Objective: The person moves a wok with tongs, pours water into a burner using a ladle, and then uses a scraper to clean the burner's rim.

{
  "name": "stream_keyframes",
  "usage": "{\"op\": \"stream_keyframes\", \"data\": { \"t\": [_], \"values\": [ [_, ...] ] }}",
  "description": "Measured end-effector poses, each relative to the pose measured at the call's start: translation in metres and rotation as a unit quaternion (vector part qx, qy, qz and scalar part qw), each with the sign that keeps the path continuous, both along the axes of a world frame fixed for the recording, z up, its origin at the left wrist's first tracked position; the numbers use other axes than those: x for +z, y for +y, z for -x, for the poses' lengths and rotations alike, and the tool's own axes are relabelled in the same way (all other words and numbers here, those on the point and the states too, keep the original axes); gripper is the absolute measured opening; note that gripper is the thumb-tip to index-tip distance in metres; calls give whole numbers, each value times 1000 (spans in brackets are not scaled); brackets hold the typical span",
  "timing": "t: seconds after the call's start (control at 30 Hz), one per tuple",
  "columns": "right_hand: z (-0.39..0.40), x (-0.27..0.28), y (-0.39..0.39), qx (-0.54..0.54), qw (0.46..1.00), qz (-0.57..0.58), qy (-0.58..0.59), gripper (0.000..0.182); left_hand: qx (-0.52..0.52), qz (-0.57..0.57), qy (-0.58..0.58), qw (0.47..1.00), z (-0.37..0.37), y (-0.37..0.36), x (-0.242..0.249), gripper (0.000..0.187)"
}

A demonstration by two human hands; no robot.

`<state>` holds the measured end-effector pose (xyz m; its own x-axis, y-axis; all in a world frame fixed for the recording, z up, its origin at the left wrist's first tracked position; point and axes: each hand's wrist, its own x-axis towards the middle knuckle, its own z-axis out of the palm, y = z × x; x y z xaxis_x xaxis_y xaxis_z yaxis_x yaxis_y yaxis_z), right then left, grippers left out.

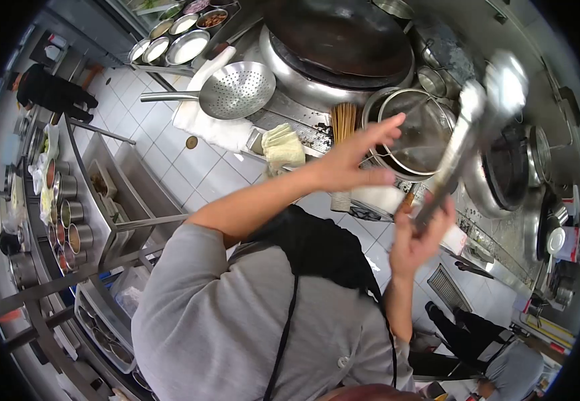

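My right hand [422, 240] is closed around the handles of two long metal cooking tools, which point up and away to the right. The round head of one, a ladle [506, 83], is smeared by motion. Beside it is the smaller shiny head of the second tool [471, 101], too blurred to name its kind. My left hand [360, 154] hangs in the air with fingers stretched out and nothing in it. Past its fingertips sits a pot with a round wire-mesh strainer [420, 130] over it. A bamboo brush [345, 123] stands just behind that hand.
A large dark wok [340, 37] rests on the range, with another wok [507, 167] at the right. A perforated skimmer [238, 90] lies near a folded yellow cloth [283, 145]. Ingredient bowls [188, 47] line the back left. Two other people [52, 93] [504, 361] are farther off.
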<state>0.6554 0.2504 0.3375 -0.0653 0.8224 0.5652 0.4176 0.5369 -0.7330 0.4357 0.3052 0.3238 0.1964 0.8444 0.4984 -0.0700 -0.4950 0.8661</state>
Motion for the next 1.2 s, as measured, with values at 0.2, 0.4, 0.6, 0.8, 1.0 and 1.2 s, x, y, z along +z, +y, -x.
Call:
{"op": "stream_keyframes", "data": {
  "t": [0.2,0.4,0.6,0.8,1.0,1.2],
  "values": [
    [95,22,16,195,975,-55,-93,69,-5,120,-284,951,20,-41,-10,88],
    [101,4,12,275,958,47,-64,67,255,156,-315,901,113,-60,9,80],
    [70,-33,16,186,972,130,-55,41,504,136,75,849,222,-37,-92,89],
    [21,-58,6,88,971,206,-78,28,482,237,420,731,268,-19,-124,93],
    [11,-69,-4,57,973,214,-64,25,441,343,584,589,286,3,-135,91],
    [10,-78,-10,86,956,261,-101,23,414,332,583,615,294,-7,-131,95]
  ]
}}
